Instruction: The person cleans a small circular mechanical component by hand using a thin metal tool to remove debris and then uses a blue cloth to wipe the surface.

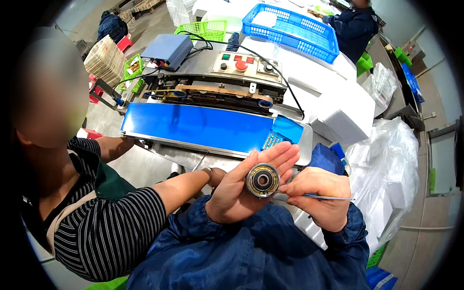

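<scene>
My left hand [237, 189] is palm up with its fingers stretched out, and a round metal bearing [262, 180] lies on it. The bearing has a bright outer rim, a brass-coloured ring and a dark centre with a hole. Just right of it, my right hand [319, 194] pinches a thin metal tool [328, 196], whose near tip is at the bearing's edge; its exact kind is unclear. Beyond my hands stands a sealing machine with a blue conveyor belt [198, 124], a brown drive belt [217, 90] and a control panel [245, 65].
A co-worker in a striped shirt [106, 229] stands close at my left, an arm near mine. Foam boxes [345, 113] and clear plastic bags [386, 179] fill the right side. A blue crate [290, 31] lies at the back, with another person [355, 29] beyond it.
</scene>
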Action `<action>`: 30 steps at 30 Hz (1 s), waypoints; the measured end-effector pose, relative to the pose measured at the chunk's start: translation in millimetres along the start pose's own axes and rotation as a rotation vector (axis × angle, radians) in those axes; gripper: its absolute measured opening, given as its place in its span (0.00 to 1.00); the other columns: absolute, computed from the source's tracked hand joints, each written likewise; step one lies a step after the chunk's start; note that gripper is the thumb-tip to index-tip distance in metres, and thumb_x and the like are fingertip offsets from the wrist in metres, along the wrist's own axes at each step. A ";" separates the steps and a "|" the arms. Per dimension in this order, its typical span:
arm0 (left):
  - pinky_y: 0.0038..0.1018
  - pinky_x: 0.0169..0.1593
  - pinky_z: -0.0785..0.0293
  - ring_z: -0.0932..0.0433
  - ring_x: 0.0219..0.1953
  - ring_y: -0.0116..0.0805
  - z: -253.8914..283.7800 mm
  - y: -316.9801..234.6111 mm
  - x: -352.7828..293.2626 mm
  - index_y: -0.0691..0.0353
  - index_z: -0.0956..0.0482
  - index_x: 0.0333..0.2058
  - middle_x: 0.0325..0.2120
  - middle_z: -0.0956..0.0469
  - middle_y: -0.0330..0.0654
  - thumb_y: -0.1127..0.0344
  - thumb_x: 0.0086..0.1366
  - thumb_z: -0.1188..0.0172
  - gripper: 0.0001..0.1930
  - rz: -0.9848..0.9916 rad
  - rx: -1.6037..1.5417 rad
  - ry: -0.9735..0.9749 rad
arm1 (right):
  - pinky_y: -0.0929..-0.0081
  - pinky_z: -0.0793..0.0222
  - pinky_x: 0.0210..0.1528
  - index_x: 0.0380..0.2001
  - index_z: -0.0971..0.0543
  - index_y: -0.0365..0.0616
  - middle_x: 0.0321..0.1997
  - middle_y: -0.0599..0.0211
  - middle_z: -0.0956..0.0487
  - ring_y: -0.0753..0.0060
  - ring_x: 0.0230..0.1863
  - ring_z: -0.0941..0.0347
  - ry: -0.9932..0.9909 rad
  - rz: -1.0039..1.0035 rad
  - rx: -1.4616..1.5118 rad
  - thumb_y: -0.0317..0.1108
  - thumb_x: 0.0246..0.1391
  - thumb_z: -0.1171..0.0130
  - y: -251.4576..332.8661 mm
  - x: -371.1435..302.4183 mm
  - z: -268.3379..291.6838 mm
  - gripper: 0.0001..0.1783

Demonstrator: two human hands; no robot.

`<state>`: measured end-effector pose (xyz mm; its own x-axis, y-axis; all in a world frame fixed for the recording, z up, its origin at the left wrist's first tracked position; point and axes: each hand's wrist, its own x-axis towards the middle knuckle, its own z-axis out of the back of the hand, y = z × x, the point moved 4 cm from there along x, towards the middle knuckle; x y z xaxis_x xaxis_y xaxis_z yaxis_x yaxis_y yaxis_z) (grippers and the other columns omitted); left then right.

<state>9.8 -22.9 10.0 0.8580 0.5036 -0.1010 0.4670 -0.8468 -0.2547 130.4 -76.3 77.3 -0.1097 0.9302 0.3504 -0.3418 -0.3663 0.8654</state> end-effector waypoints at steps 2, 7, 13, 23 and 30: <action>0.34 0.68 0.56 0.53 0.67 0.39 0.6 0.9 0.9 0.67 0.54 0.63 0.65 0.52 0.48 0.51 0.71 0.71 0.30 -0.003 0.011 0.012 | 0.76 0.30 0.31 0.27 0.21 0.36 0.27 0.60 0.21 0.66 0.28 0.24 0.006 0.009 0.002 0.21 0.37 0.33 -1.5 0.7 0.3 0.09; 0.32 0.68 0.53 0.53 0.67 0.37 3.0 3.3 2.7 0.67 0.52 0.63 0.64 0.51 0.47 0.53 0.72 0.71 0.28 0.007 -0.047 0.025 | 0.76 0.29 0.32 0.27 0.21 0.37 0.26 0.61 0.21 0.66 0.28 0.24 0.028 0.022 -0.001 0.21 0.36 0.33 -1.7 1.6 0.2 0.10; 0.29 0.66 0.49 0.52 0.67 0.36 1.1 3.9 4.0 0.67 0.51 0.62 0.64 0.50 0.46 0.55 0.72 0.72 0.27 0.020 -0.083 0.038 | 0.76 0.30 0.30 0.27 0.20 0.38 0.25 0.62 0.22 0.67 0.27 0.25 0.034 0.014 -0.009 0.21 0.36 0.32 -1.6 1.6 -0.1 0.10; 0.34 0.68 0.53 0.53 0.67 0.38 3.2 3.0 7.5 0.66 0.53 0.63 0.64 0.51 0.48 0.51 0.71 0.71 0.29 0.015 -0.088 -0.002 | 0.75 0.31 0.31 0.27 0.21 0.38 0.25 0.61 0.22 0.65 0.27 0.25 0.048 0.021 -0.043 0.23 0.36 0.31 1.6 4.6 5.3 0.10; 0.34 0.67 0.50 0.51 0.67 0.36 4.4 -11.2 13.9 0.64 0.50 0.63 0.64 0.49 0.45 0.54 0.71 0.69 0.27 -0.080 -0.336 0.022 | 0.70 0.30 0.36 0.25 0.22 0.36 0.28 0.60 0.20 0.62 0.31 0.24 -0.189 0.135 0.088 0.27 0.40 0.31 0.2 -2.6 7.3 0.10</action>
<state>15.5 -5.7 7.2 0.8184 0.5702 -0.0715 0.5744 -0.8155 0.0704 137.4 -79.0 79.1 0.0310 0.8545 0.5186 -0.2522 -0.4954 0.8313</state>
